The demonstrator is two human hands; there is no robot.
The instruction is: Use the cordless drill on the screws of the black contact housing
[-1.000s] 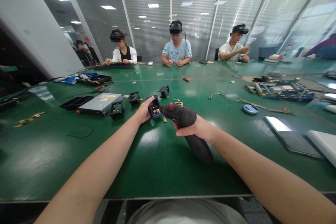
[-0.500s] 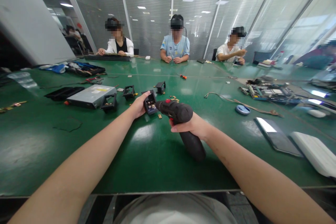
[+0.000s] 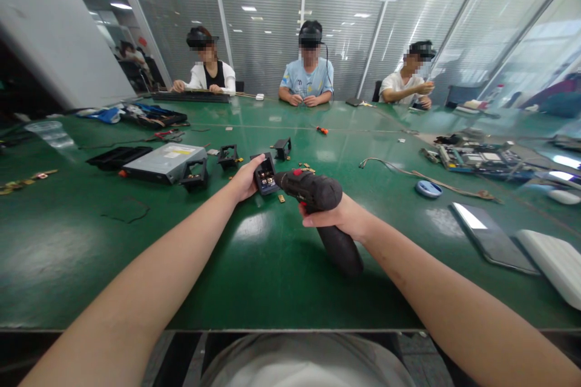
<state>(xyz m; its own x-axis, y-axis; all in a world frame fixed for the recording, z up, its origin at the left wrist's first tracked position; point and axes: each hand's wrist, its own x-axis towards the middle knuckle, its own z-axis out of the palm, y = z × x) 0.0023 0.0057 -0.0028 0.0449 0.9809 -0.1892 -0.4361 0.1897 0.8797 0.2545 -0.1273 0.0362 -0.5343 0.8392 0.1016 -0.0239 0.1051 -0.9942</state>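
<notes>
My left hand (image 3: 247,181) is closed around the left side of a small black plastic housing (image 3: 265,174), tilted so that its open side with metal parts inside shows. In my right hand (image 3: 338,216) is a black cordless drill (image 3: 313,189), my fingers wrapped round the top of its grip. The drill's nose points left at the housing; whether its tip touches anything inside I cannot make out. Close by lie a small brass-coloured piece (image 3: 281,198) and similar black housings, one behind (image 3: 282,148) and others to the left (image 3: 195,175).
A silver disc drive (image 3: 166,162) lies left on the green table (image 3: 254,278). To the right are a circuit board (image 3: 474,157), a blue round lid (image 3: 428,188), a phone (image 3: 494,236) and a white case (image 3: 556,260). Several people sit across the table.
The whole view has shifted slightly, so everything appears a little further right. Both hands keep their holds, and the drill stays at the housing.
</notes>
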